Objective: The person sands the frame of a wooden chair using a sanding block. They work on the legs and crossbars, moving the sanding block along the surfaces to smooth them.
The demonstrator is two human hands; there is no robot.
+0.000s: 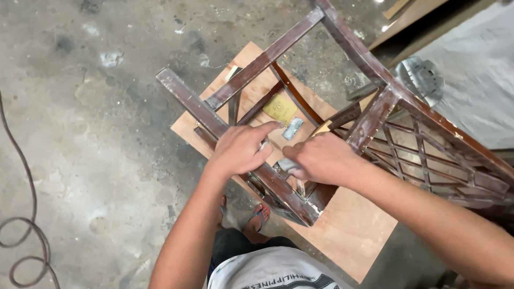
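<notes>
Chair frame (342,101) lay overturned on plywood board (353,225); left hand (241,150) rested on rail, fingers loose; right hand (321,159) clamped small sanding pad (286,165). Cable (27,235) at nine o'clock.

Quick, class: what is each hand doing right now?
Left hand: curled on the chair frame, index finger out.
Right hand: closed on a small grey piece.

One wooden chair frame (342,107), dark brown. One plywood board (353,225). Two hands: left hand (241,150), right hand (321,158); one cable (27,225), two sandals (259,213).
</notes>
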